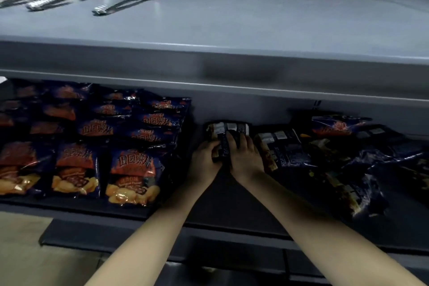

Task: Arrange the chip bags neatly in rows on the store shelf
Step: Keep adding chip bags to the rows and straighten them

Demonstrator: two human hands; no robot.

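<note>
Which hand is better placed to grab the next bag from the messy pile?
Right. The right hand lies just beside the messy pile. The left hand is on the far side of the held bag, nearer the tidy rows, and would probably have to cross over.

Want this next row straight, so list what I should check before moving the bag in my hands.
1. Grip: left hand and right hand both hold the held bag: ok.
2. Front side up like the arranged rows: not ok, its back label shows.
3. Bare lower shelf beside those rows: ok.
4. Right-side loose pile sorted: not ok, jumbled.
5. Bag lifted off the shelf: cannot tell.
</note>
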